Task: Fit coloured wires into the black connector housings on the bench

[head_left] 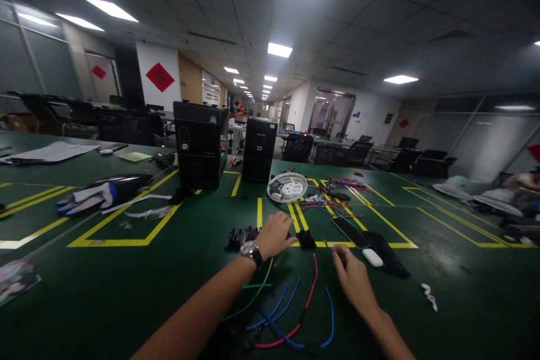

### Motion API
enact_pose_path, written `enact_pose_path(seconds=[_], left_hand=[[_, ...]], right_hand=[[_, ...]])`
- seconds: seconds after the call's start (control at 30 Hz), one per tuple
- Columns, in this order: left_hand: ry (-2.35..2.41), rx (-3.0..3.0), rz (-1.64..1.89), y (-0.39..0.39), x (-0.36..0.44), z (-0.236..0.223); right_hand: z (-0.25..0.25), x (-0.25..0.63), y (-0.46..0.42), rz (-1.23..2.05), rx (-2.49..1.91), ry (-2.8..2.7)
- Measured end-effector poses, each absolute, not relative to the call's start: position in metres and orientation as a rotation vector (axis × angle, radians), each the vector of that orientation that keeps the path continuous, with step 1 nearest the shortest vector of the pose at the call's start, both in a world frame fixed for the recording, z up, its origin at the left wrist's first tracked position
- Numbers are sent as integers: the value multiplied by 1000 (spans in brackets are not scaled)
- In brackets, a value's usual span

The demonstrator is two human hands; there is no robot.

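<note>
My left hand [273, 237], with a watch on its wrist, reaches over a row of black block-like parts [240, 237]. Its thumb and fingers are apart; the fingertips are partly hidden, and I cannot tell whether they touch the parts. A separate small black block [306, 239] lies just right of the thumb. My right hand [348, 267] is closed in a pinch, with a thin dark tip showing at its fingers, too small to name. Between my forearms lie blue wires [332, 315], a red wire [314, 281] and a green-yellow wire [266, 278].
Past my hands are a white basket [304, 191] with things in it, and bundled wires [343, 183]. A phone [350, 232] and a white case [372, 257] lie by my right hand. Two black computer towers [198, 149] stand behind. Gloves [90, 197] lie left.
</note>
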State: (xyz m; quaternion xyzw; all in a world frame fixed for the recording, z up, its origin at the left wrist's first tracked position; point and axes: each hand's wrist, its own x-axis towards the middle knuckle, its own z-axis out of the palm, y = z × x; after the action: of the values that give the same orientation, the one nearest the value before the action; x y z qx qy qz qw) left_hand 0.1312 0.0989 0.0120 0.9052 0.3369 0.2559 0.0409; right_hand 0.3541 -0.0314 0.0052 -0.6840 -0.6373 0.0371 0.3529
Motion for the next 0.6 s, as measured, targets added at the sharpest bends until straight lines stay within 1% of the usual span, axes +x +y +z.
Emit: enact_pose_path(seconds=[0.13,0.27,0.43,0.6], left_hand=[[994,2736,706,106,194,-1],[1012,2622,752,109,213,-6],[972,2450,923,83,178,1],[761,1635,1119,46,111,0]], right_hand=[[-16,360,-30,108,-1748,-1714],[-21,365,-37,91,-1704,-1771],[-18,358,-37,117,-1638,-1766],[-8,338,-42,226,-1584,-1749]])
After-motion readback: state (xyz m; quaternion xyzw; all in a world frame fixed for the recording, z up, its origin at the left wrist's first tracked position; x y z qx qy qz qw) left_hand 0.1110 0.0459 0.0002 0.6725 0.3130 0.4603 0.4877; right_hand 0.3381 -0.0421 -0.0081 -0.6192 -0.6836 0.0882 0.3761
